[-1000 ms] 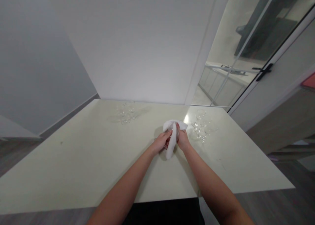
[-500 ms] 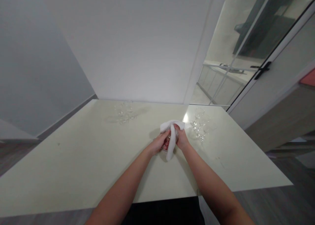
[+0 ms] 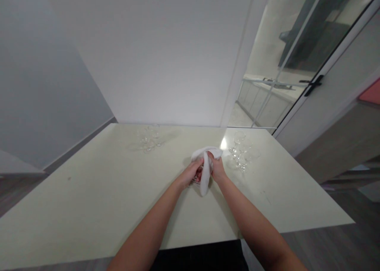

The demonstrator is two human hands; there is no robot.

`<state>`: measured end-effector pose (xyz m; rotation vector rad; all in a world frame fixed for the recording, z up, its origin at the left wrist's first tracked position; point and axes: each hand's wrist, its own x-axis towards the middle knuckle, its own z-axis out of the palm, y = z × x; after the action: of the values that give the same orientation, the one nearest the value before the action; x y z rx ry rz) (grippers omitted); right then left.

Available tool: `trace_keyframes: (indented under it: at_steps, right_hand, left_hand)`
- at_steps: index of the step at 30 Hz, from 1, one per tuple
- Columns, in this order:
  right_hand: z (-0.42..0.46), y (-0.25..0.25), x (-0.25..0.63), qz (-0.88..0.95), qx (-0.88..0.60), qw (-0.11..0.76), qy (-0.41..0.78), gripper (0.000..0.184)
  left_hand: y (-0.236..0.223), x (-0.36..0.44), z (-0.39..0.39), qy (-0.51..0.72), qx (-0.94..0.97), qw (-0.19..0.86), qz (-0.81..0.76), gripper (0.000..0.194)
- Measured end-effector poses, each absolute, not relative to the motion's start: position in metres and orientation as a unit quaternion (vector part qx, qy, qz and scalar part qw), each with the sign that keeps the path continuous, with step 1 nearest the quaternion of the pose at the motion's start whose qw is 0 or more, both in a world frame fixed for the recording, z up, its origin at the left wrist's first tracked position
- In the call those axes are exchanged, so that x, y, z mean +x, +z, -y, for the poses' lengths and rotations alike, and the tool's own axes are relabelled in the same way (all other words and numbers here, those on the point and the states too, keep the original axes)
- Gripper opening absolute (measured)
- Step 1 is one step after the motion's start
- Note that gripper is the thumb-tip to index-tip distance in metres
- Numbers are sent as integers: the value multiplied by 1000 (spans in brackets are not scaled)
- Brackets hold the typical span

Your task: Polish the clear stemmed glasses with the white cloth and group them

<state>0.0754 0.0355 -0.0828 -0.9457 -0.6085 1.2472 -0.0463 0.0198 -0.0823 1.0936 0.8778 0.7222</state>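
Over the middle of a pale table [image 3: 89,207], both my hands meet around a clear glass [image 3: 197,178] wrapped in a white cloth [image 3: 205,172]. My left hand [image 3: 190,173] curls around the glass from the left. My right hand [image 3: 216,170] pinches the cloth against it from the right. The cloth drapes over the glass and hangs down between my hands, hiding most of the glass.
A cluster of clear stemmed glasses [image 3: 242,152] stands just right of my hands. Another group of clear glasses [image 3: 150,138] stands at the far edge, left of centre. A white wall runs behind the table, and a glass door [image 3: 297,65] is at the right.
My hands stay together on the cloth and glass, shifting slightly as the cloth is worked around it. The view has drifted a little.
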Motion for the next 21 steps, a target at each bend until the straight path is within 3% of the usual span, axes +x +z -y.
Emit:
trace_keyframes:
  at_steps: [8, 17, 21]
  right_hand:
    - [-35, -79, 81, 265, -363, 650, 613, 43]
    - [-39, -81, 80, 271, -381, 661, 587, 42]
    - [-37, -85, 76, 303, -372, 641, 599, 42]
  left_hand:
    - [-86, -46, -19, 333, 511, 684, -400, 63]
    - [-90, -41, -23, 331, 541, 636, -439, 73]
    - [-89, -48, -25, 323, 607, 561, -460, 75]
